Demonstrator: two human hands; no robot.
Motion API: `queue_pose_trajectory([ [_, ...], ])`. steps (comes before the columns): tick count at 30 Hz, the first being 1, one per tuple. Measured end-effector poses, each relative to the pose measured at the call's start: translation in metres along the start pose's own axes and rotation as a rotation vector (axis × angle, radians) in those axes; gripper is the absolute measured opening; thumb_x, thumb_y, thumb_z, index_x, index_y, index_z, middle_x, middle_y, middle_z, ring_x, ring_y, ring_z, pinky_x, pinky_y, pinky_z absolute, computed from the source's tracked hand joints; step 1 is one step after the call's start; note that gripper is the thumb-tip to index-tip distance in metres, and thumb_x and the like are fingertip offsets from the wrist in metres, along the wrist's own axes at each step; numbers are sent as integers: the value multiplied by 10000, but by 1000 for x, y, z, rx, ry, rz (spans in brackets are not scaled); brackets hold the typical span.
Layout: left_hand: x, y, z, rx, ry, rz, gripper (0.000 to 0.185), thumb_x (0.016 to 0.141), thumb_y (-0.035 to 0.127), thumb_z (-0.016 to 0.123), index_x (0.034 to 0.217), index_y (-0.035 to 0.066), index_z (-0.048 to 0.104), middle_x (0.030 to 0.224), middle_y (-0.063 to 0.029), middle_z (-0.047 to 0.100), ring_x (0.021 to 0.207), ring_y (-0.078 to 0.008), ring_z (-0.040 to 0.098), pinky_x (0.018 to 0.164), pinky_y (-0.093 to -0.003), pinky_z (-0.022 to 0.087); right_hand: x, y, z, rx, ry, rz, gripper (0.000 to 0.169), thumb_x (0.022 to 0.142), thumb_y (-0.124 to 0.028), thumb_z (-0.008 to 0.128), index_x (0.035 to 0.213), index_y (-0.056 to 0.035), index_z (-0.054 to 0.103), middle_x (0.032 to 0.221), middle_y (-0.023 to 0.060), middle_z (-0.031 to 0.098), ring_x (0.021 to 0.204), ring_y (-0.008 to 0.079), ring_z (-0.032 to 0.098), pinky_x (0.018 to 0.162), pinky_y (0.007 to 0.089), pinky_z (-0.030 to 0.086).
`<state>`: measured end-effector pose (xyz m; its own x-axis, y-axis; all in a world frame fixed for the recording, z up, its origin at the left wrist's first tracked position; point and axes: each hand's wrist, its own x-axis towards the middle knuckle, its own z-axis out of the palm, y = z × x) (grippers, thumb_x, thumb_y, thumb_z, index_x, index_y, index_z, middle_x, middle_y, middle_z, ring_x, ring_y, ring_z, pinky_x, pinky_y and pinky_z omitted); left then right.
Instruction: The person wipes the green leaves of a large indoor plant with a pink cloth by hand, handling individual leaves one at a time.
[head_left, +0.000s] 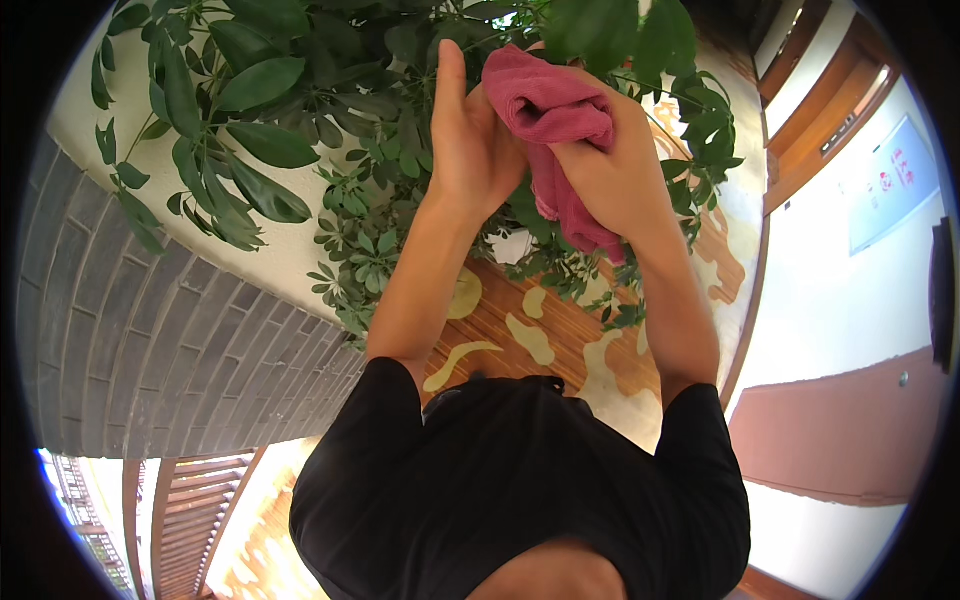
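A crumpled dark pink cloth (551, 101) is held in my right hand (622, 169), with a loose fold hanging below the palm. My left hand (480, 146) is just left of the cloth, palm turned inward and thumb pointing up. Its other fingers are partly hidden behind the cloth, so whether they touch a leaf is not visible. Both hands reach in among the glossy green leaves of a schefflera plant (274, 142). Some leaves overhang the right hand and cover part of it.
To the left, a grey brick wall (172, 337) meets a cream wall section (277, 255). Below the leaves is a patterned brown floor (510, 322). A white wall (825, 307) with a blue poster (896, 184) bearing writing stands at right. Wooden slats (199, 517) show at lower left.
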<state>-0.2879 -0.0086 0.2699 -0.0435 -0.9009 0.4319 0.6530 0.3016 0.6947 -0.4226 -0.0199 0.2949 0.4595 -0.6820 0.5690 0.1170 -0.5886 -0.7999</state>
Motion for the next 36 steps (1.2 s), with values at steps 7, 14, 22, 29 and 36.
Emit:
queue_pose_trajectory([
  [7,-2,6,-5,-116,73,1,823,920,666,251,1200,-59,522,1272,-187,539,1179,-316,508,1029,-446,374,-7,-2,-28,133,32,158,272,831,-124,664,1076,-9,637,928,56,659,805,103,586,763,260,480],
  [14,-2,6,0,81,2,51,914,902,716,139,1331,-28,451,1354,-113,480,1251,-241,423,1083,-418,258,17,19,-40,-195,220,-162,245,791,-63,618,1026,-5,652,856,55,678,751,121,608,684,244,478],
  [22,-3,-3,-18,-147,-182,23,922,897,721,151,1349,-38,414,1363,-142,465,1255,-274,425,1090,-394,277,6,4,2,1,-44,-134,270,773,-21,580,1035,-8,644,825,38,644,727,88,563,689,235,467],
  [29,1,5,-11,-112,1,80,892,919,679,183,1307,-77,453,1346,-157,488,1250,-276,438,1084,-391,283,-4,5,-21,32,261,-112,234,804,-28,594,1030,11,640,834,16,637,767,66,537,704,231,460],
  [36,-2,-7,-2,-4,117,73,855,931,657,199,1344,-60,414,1354,-151,475,1253,-285,440,1081,-398,292,19,17,-9,-243,255,-266,313,751,0,558,1052,-25,640,862,138,671,773,190,655,702,288,501],
])
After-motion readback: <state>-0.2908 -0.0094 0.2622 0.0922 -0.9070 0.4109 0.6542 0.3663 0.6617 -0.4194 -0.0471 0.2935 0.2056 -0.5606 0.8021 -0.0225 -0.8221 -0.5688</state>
